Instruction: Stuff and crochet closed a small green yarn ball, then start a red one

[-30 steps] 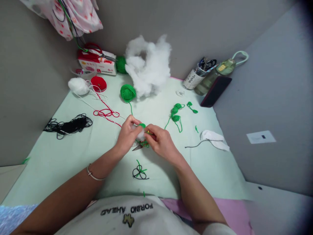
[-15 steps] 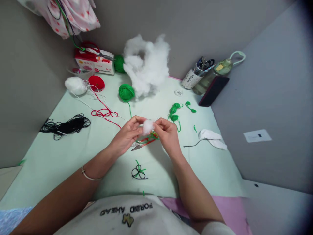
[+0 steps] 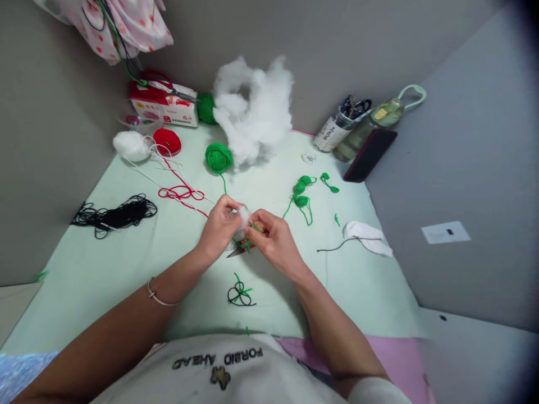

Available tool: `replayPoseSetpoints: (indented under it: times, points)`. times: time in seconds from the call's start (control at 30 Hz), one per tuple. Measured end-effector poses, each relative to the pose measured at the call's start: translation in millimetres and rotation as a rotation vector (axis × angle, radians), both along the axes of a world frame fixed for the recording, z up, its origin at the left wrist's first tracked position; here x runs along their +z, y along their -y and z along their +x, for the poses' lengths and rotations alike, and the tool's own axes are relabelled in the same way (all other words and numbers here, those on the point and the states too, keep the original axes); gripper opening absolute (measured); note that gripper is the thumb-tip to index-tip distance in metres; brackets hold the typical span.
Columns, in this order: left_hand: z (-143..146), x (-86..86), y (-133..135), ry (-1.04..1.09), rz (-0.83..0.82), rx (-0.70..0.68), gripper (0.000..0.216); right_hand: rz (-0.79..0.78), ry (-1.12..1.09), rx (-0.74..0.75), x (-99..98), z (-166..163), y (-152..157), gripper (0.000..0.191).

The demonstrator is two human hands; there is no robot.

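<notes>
A small tuft of white stuffing (image 3: 243, 214) sits between my two hands, above the middle of the table. My left hand (image 3: 219, 227) is closed, its thumb and fingers pinching the tuft from the left. From the right, my right hand (image 3: 273, 238) grips its edge with bent fingers, and a strand of green yarn (image 3: 256, 227) shows at those fingertips. Under the hands lies a pair of scissors (image 3: 236, 253), its blade pointing left and the rest mostly covered. Nearer to me is a small clump of black and green yarn ends (image 3: 240, 293).
White stuffing (image 3: 256, 112) is heaped at the back beside a green yarn ball (image 3: 218, 158). Red yarn (image 3: 167, 142), white yarn (image 3: 131, 146) and black yarn (image 3: 122, 216) lie left. Green crocheted pieces (image 3: 301, 191), a white piece (image 3: 364, 231), a phone (image 3: 370, 156) and a bottle (image 3: 357, 137) are right.
Both hands have shifted slightly left. The white tuft looks smaller and more squeezed between the fingers. My right hand has turned and covers more of the scissors.
</notes>
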State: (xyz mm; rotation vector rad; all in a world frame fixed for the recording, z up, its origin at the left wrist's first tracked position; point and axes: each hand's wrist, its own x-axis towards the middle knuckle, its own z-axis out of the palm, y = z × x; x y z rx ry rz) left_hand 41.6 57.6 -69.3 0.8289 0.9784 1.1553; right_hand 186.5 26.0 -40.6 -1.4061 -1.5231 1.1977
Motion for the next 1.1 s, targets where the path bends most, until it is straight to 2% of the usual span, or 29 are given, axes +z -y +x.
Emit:
replayPoseSetpoints:
  times: [0.1, 0.27, 0.37, 0.5, 0.8, 0.93, 1.1]
  points:
    - [1.2, -0.4, 1.4, -0.011, 0.008, 0.015, 0.026, 0.005, 0.018, -0.053, -5.9, -2.1, -1.5, 0.015]
    - [2.0, 4.1, 7.4, 0.067, -0.043, -0.078, 0.022, 0.043, 0.085, -0.177, -8.8, 3.2, -7.1, 0.021]
    - [0.7, 8.0, 9.4, 0.176, -0.069, -0.169, 0.018, 0.036, 0.012, -0.222, -5.3, 6.5, -10.8, 0.025]
    - [0.2, 8.0, 10.3, 0.241, -0.082, -0.273, 0.032, -0.017, -0.125, -0.236, -0.7, 7.1, -12.4, 0.028]
    - [4.3, -1.1, 7.8, 0.146, -0.097, -0.192, 0.028, -0.038, -0.155, -0.054, 4.9, 9.4, -6.6, 0.033]
    - [5.0, -2.6, 3.7, 0.075, -0.025, -0.119, 0.026, -0.125, -0.265, 0.022, 9.1, 3.9, -0.5, 0.029]
    - [5.9, -5.1, 2.9, -0.015, 0.102, -0.032, 0.028, -0.123, -0.208, 0.023, 7.5, -0.3, 0.2, 0.032]
